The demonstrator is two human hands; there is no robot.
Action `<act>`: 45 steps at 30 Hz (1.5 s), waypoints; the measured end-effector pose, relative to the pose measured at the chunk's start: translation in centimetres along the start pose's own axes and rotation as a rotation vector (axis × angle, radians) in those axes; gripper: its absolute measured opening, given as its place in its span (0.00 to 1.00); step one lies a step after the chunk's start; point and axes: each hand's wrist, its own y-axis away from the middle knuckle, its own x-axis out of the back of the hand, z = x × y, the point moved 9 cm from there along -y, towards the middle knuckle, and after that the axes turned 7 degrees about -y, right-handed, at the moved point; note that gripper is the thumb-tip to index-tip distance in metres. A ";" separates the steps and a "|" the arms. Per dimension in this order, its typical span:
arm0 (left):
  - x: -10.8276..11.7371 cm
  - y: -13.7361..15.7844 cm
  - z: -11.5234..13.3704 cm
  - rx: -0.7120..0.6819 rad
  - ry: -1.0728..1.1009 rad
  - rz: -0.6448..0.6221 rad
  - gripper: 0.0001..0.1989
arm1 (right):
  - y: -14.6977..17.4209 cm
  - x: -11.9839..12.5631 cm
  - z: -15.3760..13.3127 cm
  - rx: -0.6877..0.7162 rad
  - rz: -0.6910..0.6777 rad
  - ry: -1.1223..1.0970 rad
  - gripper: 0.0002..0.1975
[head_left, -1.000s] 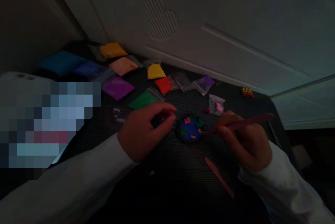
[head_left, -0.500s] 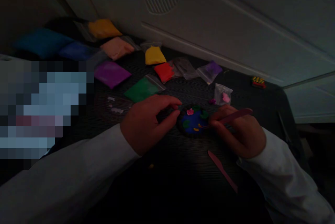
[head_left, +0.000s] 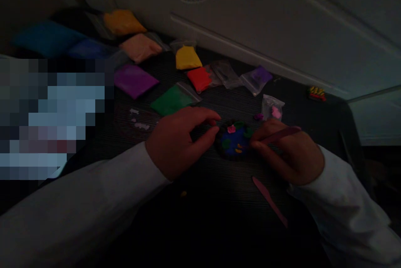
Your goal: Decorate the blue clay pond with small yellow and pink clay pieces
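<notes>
A small clay pond [head_left: 233, 140] lies on the dark table, with a blue middle, a dark rim, green leaves, a pink flower and small orange-yellow pieces. My right hand [head_left: 288, 149] pinches a pink clay modelling tool [head_left: 282, 135], its thin tip over the blue area beside the orange-yellow pieces. At the pond's left rim is my left hand [head_left: 184, 140], thumb and index finger curved and slightly apart, with nothing visible between them. Whether they touch the rim, I cannot tell. A pink plastic knife [head_left: 269, 201] rests on the table below my right hand.
Bags of coloured clay lie along the back, among them green [head_left: 172, 100], red [head_left: 199, 79], yellow [head_left: 188, 57] and purple [head_left: 136, 81]. A bag with pink clay [head_left: 275, 112] stands behind the pond. A yellow bit [head_left: 183, 193] lies in front. Pixelation covers the left side.
The view has shifted slightly, so the table things appear a little higher and further right. Both hands keep nearly the same pose by the pond, the tool still in my right hand.
</notes>
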 end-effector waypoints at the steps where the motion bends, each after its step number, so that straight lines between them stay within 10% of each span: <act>1: 0.0 0.0 0.0 0.000 -0.002 0.002 0.12 | -0.1 -0.1 0.1 0.000 -0.012 -0.002 0.04; 45: 0.1 0.0 0.2 -0.002 -0.006 -0.024 0.12 | -0.4 -0.6 -0.1 0.027 -0.066 0.000 0.05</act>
